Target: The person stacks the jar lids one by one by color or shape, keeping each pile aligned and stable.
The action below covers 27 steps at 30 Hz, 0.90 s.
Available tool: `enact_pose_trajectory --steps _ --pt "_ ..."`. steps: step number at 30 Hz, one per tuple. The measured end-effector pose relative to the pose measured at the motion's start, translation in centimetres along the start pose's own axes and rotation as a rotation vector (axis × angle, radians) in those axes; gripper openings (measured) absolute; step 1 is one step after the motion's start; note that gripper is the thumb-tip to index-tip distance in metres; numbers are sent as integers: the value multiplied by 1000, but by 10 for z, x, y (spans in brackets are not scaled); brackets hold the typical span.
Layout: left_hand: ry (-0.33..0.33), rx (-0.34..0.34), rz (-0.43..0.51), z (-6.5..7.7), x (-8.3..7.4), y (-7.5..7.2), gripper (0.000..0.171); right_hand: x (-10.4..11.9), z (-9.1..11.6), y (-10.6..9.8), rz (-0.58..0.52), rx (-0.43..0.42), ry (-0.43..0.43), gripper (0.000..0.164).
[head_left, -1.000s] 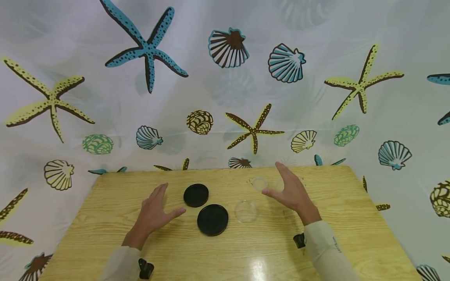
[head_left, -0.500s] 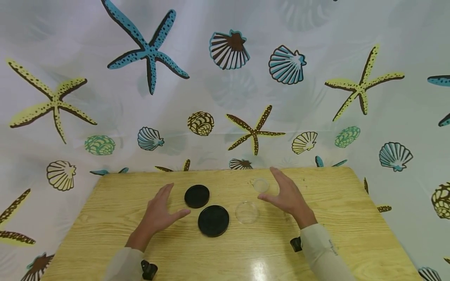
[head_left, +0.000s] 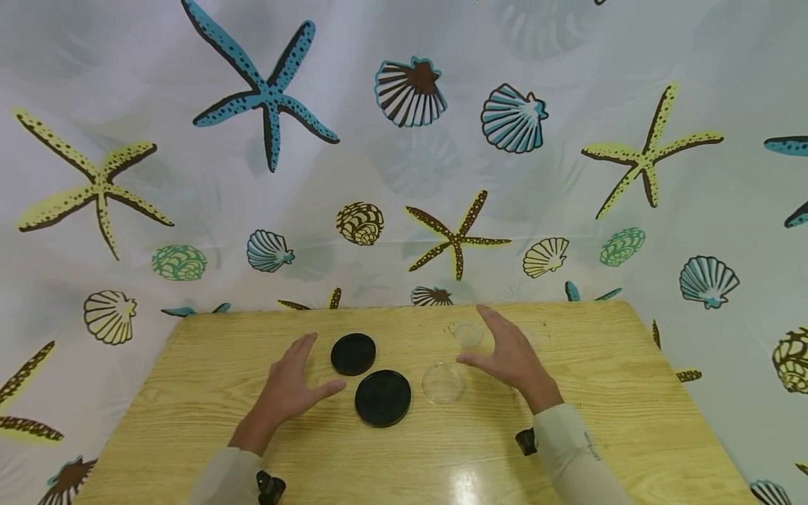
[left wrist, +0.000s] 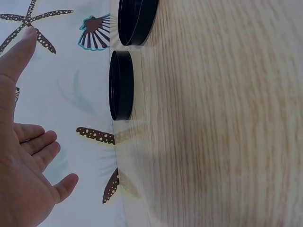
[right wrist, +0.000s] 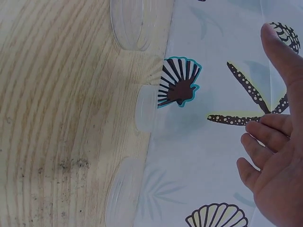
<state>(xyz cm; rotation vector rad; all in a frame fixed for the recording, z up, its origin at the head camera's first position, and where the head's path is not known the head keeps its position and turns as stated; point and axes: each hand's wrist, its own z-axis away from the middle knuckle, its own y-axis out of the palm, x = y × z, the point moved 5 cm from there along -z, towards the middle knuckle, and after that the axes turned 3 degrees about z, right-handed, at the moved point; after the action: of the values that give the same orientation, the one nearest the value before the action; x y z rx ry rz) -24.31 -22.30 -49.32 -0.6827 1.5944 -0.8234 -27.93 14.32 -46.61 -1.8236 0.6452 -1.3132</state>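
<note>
My left hand (head_left: 285, 388) is held up over the table, fingers extended and thumb spread, with nothing in it. Nearest to it are two shallow black round dishes, a smaller one (head_left: 353, 354) behind a larger one (head_left: 382, 398). Their low upright rims show in the left wrist view, where the smaller black dish (left wrist: 121, 85) stands apart from the fingers. My right hand (head_left: 514, 359) is also raised and holds nothing, its thumb apart from the fingers. Beside it lie a clear round dish (head_left: 443, 383) and a smaller clear one (head_left: 468, 334). A third clear dish (right wrist: 124, 194) appears in the right wrist view.
The wooden table (head_left: 631, 393) carries all the dishes. Behind it hangs a pale curtain (head_left: 404, 161) printed with starfish and shells, meeting the table's back edge. Dark specks (right wrist: 73, 164) mark the wood at the right.
Both hands have drifted inward: the left one slightly right, the right one left and a little nearer. The dishes stay where they were on the table.
</note>
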Motion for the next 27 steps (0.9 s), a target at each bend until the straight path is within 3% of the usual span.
enact_pose_trajectory --steps 27 --pt "30 22 -31 5 -9 11 99 10 0 19 -5 37 -16 92"
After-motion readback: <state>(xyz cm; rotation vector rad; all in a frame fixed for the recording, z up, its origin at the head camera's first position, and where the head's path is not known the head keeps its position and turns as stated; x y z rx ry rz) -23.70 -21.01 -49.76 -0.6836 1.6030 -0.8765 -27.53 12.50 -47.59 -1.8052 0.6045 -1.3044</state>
